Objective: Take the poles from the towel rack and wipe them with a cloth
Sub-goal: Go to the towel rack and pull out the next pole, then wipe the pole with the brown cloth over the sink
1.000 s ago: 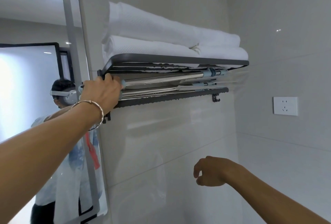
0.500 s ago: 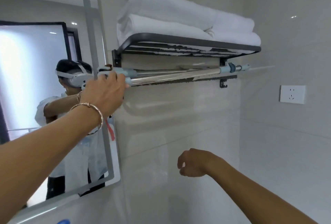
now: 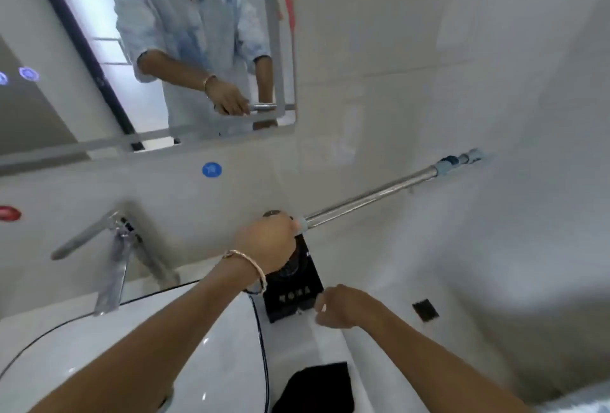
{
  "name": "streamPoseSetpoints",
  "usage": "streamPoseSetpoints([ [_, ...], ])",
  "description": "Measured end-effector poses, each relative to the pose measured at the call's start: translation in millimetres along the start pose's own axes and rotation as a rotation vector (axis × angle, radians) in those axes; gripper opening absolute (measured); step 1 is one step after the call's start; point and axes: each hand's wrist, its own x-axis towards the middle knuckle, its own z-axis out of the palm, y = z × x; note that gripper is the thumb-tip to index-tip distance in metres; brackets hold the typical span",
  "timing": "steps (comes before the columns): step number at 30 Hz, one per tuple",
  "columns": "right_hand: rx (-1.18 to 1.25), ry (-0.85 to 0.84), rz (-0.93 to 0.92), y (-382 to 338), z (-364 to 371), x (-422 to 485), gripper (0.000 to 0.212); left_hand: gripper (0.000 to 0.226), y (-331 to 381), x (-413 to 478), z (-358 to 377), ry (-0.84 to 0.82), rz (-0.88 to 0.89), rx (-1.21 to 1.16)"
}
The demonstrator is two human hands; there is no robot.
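Observation:
My left hand [image 3: 267, 244] grips one end of a shiny metal pole [image 3: 373, 196]. The pole slants up to the right, and its light blue plastic end cap [image 3: 457, 161] is close to the white tiled wall. My right hand [image 3: 343, 307] hovers lower, fingers loosely curled, holding nothing. A black cloth [image 3: 317, 386] lies on the counter at the bottom, just below my right hand. The towel rack is out of view.
A white basin [image 3: 138, 356] fills the lower left, with a chrome tap [image 3: 112, 257] behind it. A black box-like object [image 3: 293, 290] stands on the counter under my left hand. A mirror [image 3: 66, 49] hangs on the wall above.
The pole has come off the rack and down over the counter in my left hand. My view has dropped from the rack to the basin. My right hand stays low and empty.

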Motion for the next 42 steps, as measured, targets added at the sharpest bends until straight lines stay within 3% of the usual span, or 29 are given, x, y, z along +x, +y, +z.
streamPoseSetpoints([
  [8, 0.185, -0.188, 0.091, -8, 168, 41, 0.107, 0.030, -66, -53, 101, -0.249, -0.131, -0.019],
  [12, 0.148, -0.123, 0.136, -18, 203, 45, 0.118, 0.030, -82, -78, 120, -0.256, -0.158, -0.023],
  [20, 0.007, 0.025, 0.159, -28, 223, 34, 0.087, 0.037, -99, -100, 134, -0.257, -0.165, -0.065],
  [29, 0.288, 0.316, 0.159, -46, 150, -18, 0.061, 0.047, -123, -118, 118, -0.277, -0.151, -0.354],
  [37, 0.268, 0.581, 0.075, -139, 99, -107, 0.061, 0.010, -196, -179, 89, -0.262, -0.028, -0.357],
  [42, 0.122, 0.666, -0.105, -239, 99, -127, 0.060, 0.013, -257, -232, 79, -0.355, -0.064, -0.533],
])
